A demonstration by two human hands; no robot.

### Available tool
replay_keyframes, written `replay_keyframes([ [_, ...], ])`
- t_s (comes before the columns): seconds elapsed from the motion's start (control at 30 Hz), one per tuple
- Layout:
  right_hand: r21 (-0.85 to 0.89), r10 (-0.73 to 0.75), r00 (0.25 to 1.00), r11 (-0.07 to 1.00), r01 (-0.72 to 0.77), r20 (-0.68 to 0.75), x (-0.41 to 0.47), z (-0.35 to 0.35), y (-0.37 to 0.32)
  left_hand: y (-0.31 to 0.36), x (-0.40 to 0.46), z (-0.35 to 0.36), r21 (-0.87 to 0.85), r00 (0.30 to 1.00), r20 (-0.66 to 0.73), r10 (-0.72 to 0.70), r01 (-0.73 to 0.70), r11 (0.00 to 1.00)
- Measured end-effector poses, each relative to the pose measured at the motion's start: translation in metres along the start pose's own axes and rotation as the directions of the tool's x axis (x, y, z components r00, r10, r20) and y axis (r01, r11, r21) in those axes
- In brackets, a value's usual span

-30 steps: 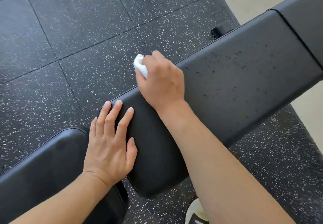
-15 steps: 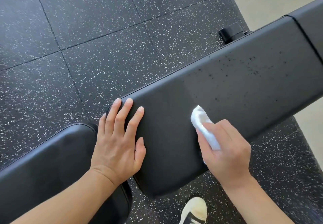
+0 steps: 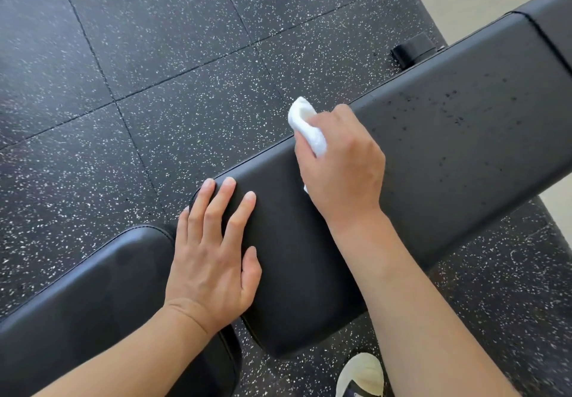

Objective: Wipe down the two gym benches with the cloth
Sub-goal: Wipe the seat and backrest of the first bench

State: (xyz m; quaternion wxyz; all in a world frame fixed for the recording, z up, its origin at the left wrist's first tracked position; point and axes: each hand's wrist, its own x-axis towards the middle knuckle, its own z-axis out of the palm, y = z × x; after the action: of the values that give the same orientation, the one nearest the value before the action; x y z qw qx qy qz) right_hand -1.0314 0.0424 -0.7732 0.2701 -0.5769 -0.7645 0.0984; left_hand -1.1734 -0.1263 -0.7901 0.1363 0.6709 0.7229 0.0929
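Droplets (image 3: 458, 111) speckle the far right stretch of the long black bench pad (image 3: 433, 161), which runs from the lower middle up to the right edge of view. At its far long edge, the right hand (image 3: 343, 164) grips a bunched white cloth (image 3: 306, 127), fingers curled round it, the cloth's tip poking past the pad's edge over the floor (image 3: 154, 71). The left hand (image 3: 213, 254) rests flat on the pad's near rounded end, fingers straight and slightly spread, holding nothing. A second black bench pad (image 3: 93, 291) lies just beside that end, at lower left. A pale shoe (image 3: 360, 375) shows at the bottom edge on the speckled rubber floor.
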Motion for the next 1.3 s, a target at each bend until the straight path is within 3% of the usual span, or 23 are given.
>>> replay_keyframes([
  [0.17,0.109,-0.239,0.958,0.969,0.224,0.156,-0.082,-0.027,-0.011,-0.001,0.0,0.0,-0.009,1.0,-0.003,0.005,-0.006,1.0],
  [0.3,0.128,-0.324,0.928,0.944,0.304,0.185,-0.111,-0.049,0.02,0.0,0.0,0.0,-0.006,1.0,-0.005,0.006,-0.006,1.0],
  [0.47,-0.006,-0.194,0.98,0.981,0.194,0.05,-0.075,-0.059,0.071,0.001,0.001,-0.001,0.005,1.0,0.003,0.001,-0.001,1.0],
  [0.63,-0.05,-0.035,0.999,0.998,0.035,-0.018,-0.025,-0.025,0.037,0.0,0.0,0.0,0.007,1.0,0.004,0.005,-0.005,1.0],
  [0.87,0.078,-0.151,0.985,0.986,0.145,0.082,-0.05,-0.006,-0.017,-0.001,0.0,0.002,-0.009,0.999,-0.031,0.014,-0.014,1.0],
  [1.03,0.093,-0.241,0.957,0.969,0.228,0.16,-0.151,-0.067,0.035,0.0,0.0,0.001,-0.007,0.999,-0.034,0.01,-0.01,1.0],
  [1.17,0.016,-0.283,0.944,0.958,0.285,0.17,-0.144,-0.09,0.076,0.0,-0.001,0.001,0.004,0.999,-0.035,-0.002,0.002,1.0],
  [1.23,-0.024,-0.218,0.969,0.975,0.222,0.116,-0.123,-0.078,0.074,0.0,-0.002,0.001,-0.01,0.999,-0.039,-0.012,0.011,1.0],
  [1.3,-0.067,-0.066,0.998,0.996,0.067,0.02,-0.095,-0.055,0.057,0.0,-0.002,0.001,-0.024,0.999,-0.038,-0.017,0.016,1.0],
])
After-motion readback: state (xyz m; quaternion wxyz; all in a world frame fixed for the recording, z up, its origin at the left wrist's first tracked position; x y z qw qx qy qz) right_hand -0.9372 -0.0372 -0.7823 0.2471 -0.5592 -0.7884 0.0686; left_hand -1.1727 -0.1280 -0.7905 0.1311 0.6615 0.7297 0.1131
